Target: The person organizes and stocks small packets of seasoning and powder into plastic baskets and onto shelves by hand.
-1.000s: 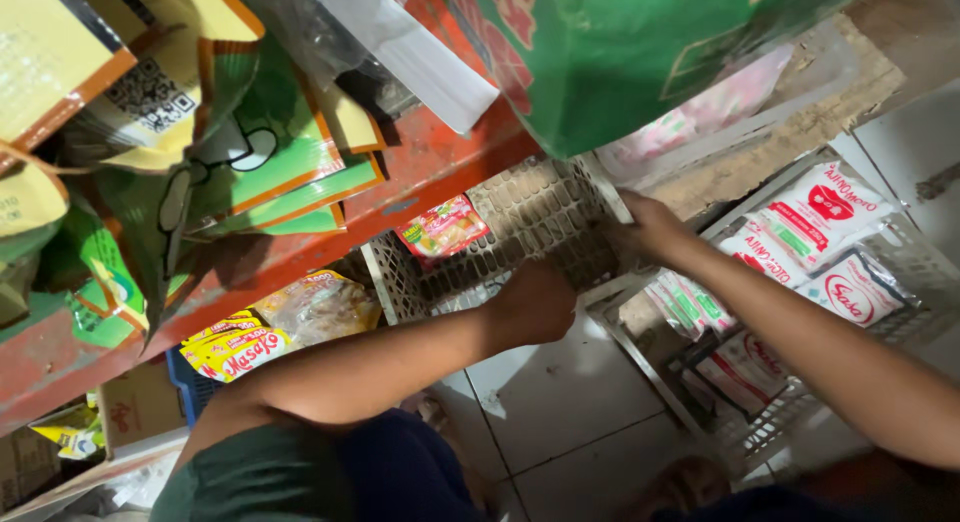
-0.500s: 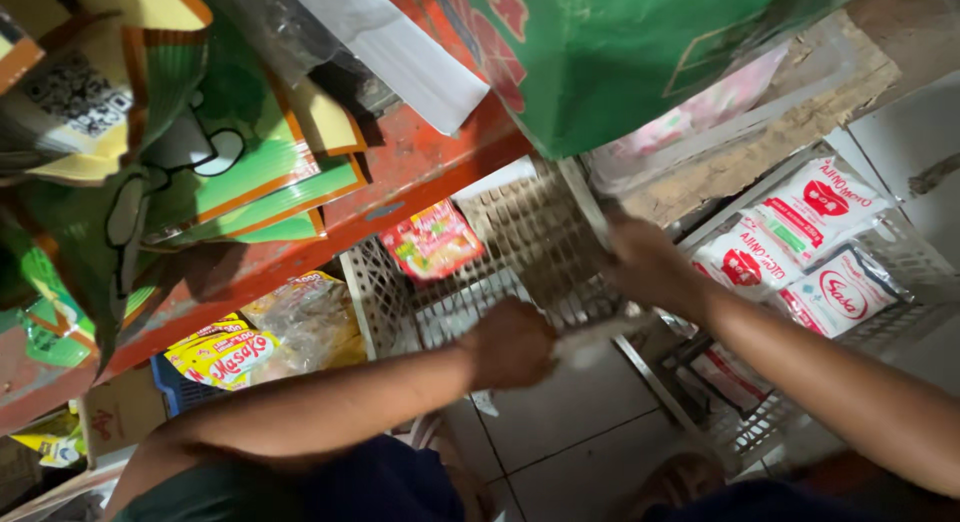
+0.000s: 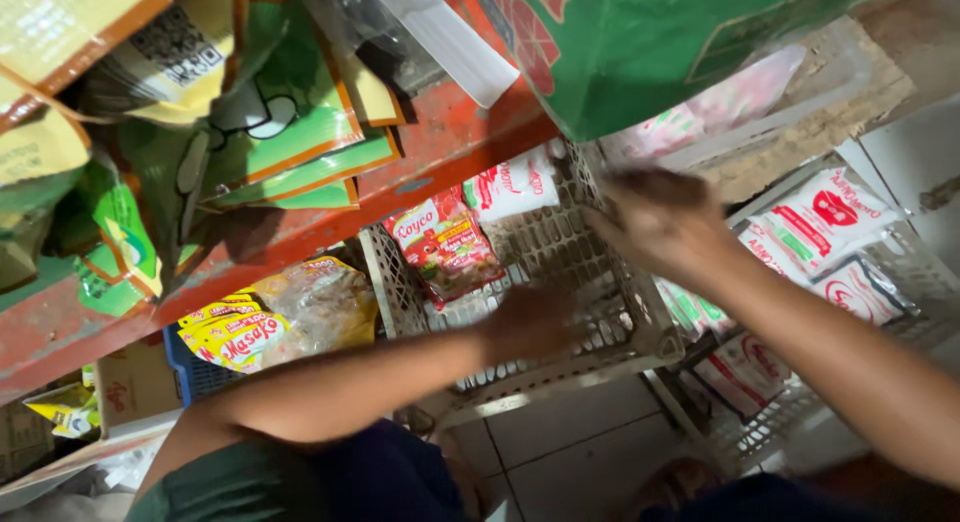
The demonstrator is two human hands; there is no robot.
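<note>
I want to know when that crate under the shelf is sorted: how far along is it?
Done: the grey crate sits pulled partway out from under the red shelf. In hand: the left hand is inside it and the right hand is at its far rim; both are blurred. Left: a red packet and a white packet lie inside the crate.

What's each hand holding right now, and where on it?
Left hand rests inside the grey slotted crate, over its floor; right hand is at its far rim. Both are blurred, so any closed grip cannot be told.
</note>
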